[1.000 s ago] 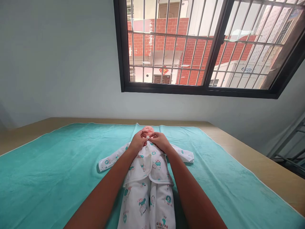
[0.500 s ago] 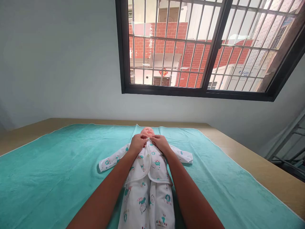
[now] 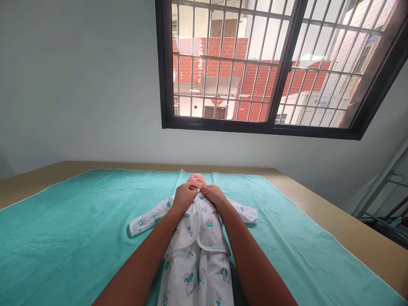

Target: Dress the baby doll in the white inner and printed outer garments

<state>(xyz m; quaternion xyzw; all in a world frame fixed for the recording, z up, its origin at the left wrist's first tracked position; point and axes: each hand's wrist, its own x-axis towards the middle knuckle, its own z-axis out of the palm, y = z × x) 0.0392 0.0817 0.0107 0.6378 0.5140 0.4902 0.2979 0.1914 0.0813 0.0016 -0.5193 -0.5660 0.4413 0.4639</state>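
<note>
A baby doll lies face up, dressed in a white printed jacket and matching trousers. Its sleeves stretch out to both sides. Just below the doll's chin, my left hand pinches the jacket's collar from the left. From the right, my right hand grips the collar's other side, fingers bent and closed. The two hands nearly meet at the neckline, and the fastening there is mostly hidden behind the fingers. Lower down, the jacket's front edges part over the trousers.
A turquoise blanket spreads under the doll on a wooden table. Behind it rise a grey wall and a barred window with a dark frame. A metal rack stands at the right.
The view has tilted up slightly, so everything sits a little lower. Both hands stay at the collar, with only small finger shifts.
</note>
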